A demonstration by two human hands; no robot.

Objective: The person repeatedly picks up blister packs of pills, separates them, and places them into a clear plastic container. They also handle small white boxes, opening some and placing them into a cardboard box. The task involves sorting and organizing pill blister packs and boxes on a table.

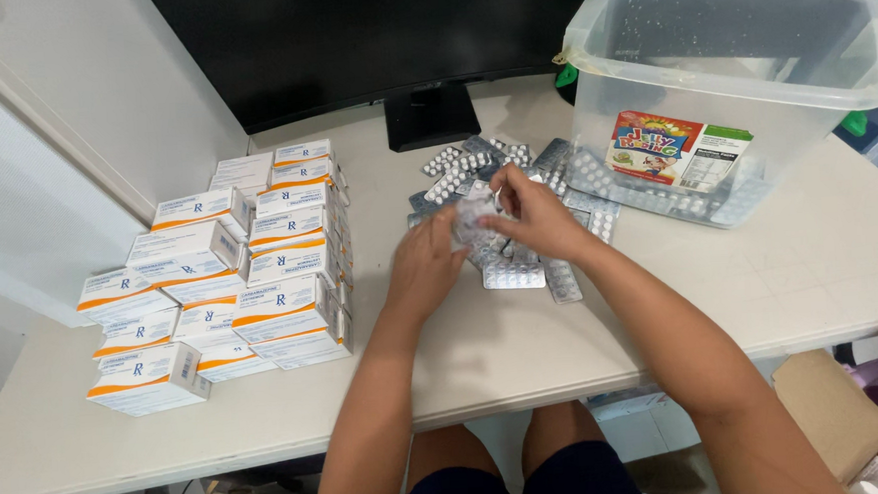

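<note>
Both hands meet mid-table: my left hand (426, 265) and right hand (535, 215) pinch one silver foil blister strip (473, 218) above the loose blister heap (520, 263); white-and-orange cartons (230, 268) stacked left.

pale desk (524, 348) against white wall (100, 84); dark monitor (368, 30) behind

We see a silvery blister strip (474, 218) of small white tablets held up just above the table, pinched between the left hand (426, 263) and the right hand (534, 215), its face tilted toward us. Directly beneath it lies a loose pile of blister strips (513, 263), flat and overlapping on the white tabletop, spreading back toward the clear bin.
</note>
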